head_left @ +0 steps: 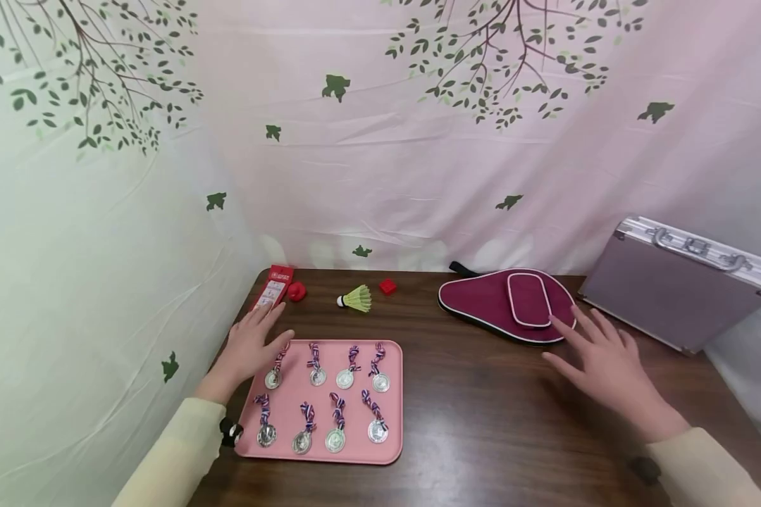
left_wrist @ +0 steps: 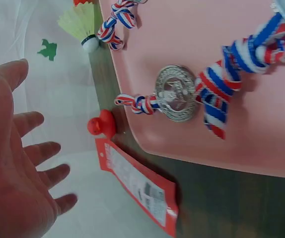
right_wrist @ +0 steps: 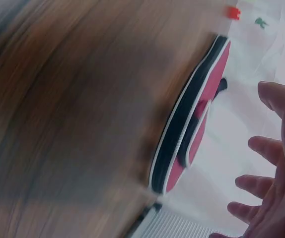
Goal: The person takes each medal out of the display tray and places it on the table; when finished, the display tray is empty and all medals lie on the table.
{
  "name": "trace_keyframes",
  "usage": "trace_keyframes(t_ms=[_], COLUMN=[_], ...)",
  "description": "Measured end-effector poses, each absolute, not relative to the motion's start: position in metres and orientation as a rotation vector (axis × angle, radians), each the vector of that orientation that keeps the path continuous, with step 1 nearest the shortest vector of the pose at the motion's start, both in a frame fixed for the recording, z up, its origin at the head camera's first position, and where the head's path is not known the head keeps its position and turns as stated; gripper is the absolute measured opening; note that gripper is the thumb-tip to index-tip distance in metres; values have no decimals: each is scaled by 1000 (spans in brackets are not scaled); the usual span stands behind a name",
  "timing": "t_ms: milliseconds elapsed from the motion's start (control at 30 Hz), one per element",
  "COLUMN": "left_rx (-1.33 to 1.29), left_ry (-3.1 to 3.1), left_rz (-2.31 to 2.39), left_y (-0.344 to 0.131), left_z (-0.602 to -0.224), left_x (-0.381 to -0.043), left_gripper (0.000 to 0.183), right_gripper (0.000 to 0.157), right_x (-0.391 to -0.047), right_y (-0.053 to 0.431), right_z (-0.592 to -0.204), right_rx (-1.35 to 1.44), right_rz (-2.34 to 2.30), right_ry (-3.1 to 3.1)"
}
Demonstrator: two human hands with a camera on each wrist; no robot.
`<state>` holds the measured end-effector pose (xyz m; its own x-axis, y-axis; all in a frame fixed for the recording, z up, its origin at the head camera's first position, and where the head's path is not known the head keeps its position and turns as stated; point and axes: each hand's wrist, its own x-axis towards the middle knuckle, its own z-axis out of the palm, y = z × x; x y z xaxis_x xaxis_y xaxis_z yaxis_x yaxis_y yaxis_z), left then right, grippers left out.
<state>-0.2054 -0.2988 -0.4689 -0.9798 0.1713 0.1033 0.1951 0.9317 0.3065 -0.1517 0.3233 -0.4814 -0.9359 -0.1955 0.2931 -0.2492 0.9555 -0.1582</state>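
My left hand (head_left: 249, 346) hovers with spread fingers over the back left corner of a pink tray (head_left: 401, 408), holding nothing. On the tray lie two rows of silver medals (head_left: 335, 440) with knotted red, white and blue ribbons (left_wrist: 214, 82). Just beyond that hand are a red and white packet (head_left: 279, 278) and a small red rubber duck (left_wrist: 102, 125). My right hand (head_left: 611, 365), likewise empty with fingers apart, is raised at the right. Its fingertips overlap the near right edge of a maroon table tennis bat case (head_left: 475, 299) in the head view.
A yellow shuttlecock (head_left: 359, 299) and a small red block (head_left: 387, 286) lie near the back edge of the dark wooden table (head_left: 469, 422). At the back right stands a grey hard case (head_left: 678, 289) with a metal handle. Leaf-patterned curtains (head_left: 330, 162) hang behind and beside the table.
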Motion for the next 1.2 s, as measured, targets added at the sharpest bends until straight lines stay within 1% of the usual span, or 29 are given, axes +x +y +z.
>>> trace_keyframes(t_ms=[100, 233, 367, 467, 600, 767, 967, 1033, 1200], left_rx=[-278, -276, -288, -270, -235, -154, -108, -71, -87], left_ry=[-3036, -3078, -3071, -3067, -3072, -3053, -3062, -3057, -3032], left_rz=[-629, -840, -1020, -1166, -1352, -1469, -1536, -1567, -1611], left_y=[-305, -316, -329, -341, -355, -367, -374, -376, -383], left_z=[-471, -477, -487, -494, -502, -510, -524, -529, -538], left_x=[-203, -199, -193, -187, -177, -163, -154, -153, -146], left_gripper=[73, 67, 55, 50, 47, 48, 47, 47, 49], right_gripper=[70, 61, 51, 47, 44, 38, 34, 33, 32], right_x=[-156, -160, -161, -158, -155, -153, -153, -153, -151], right_y=[306, 275, 232, 197, 151, 103, 67, 60, 46], right_z=[-485, -492, -497, -501, -503, -509, -521, -524, -528], right_rx=[389, 560, 724, 795, 861, 968, 1009, 1005, 970], right_rz=[324, 436, 585, 681, 770, 849, 773, 725, 663], right_ry=[-2790, -2652, -2573, -2598, -2668, -2709, -2805, -2828, -2832])
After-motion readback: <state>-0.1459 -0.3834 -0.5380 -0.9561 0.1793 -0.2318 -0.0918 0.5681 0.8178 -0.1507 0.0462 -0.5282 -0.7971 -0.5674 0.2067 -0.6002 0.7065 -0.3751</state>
